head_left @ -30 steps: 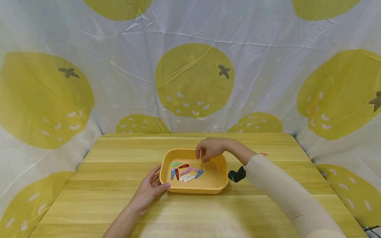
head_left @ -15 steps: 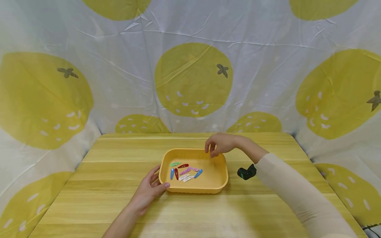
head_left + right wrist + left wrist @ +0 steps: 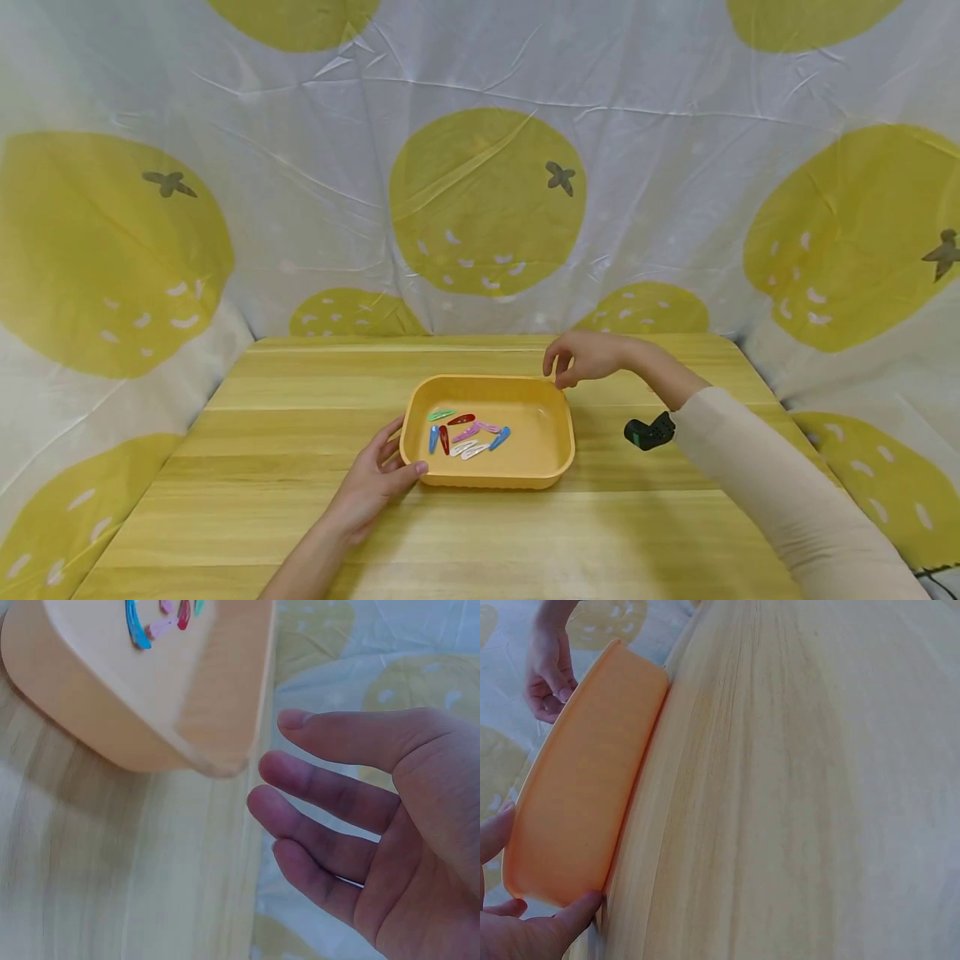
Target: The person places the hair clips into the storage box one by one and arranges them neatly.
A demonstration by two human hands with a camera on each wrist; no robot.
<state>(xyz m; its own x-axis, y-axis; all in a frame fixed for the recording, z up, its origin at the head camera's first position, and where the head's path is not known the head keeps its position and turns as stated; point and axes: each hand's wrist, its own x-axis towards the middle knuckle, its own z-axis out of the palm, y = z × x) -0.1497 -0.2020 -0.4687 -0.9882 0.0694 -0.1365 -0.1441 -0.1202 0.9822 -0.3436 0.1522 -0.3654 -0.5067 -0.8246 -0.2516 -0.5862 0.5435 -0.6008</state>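
A yellow plastic basin [image 3: 532, 446] stands on the table. Hair clips lie inside it, mostly toward the left: a green clip [image 3: 442, 414], red clips such as this red one [image 3: 461, 419], plus blue, pink and white ones. My left hand [image 3: 378, 475] holds the basin's left end, thumb at the front corner and fingers along the side. Over the far right corner hovers my right hand [image 3: 588, 357], its fingers loosely bent. In the right wrist view, that hand [image 3: 360, 817] has thumb and fingers apart with nothing between them, beside the basin's corner.
The wooden table [image 3: 300, 517] extends around the basin on all sides. Behind it hangs a white cloth [image 3: 315, 208] printed with yellow fruit. A black device [image 3: 648, 431] sits at my right wrist.
My right hand has moved right and away from above the basin's inside to its far right corner. The left hand, the basin and the clips stay put.
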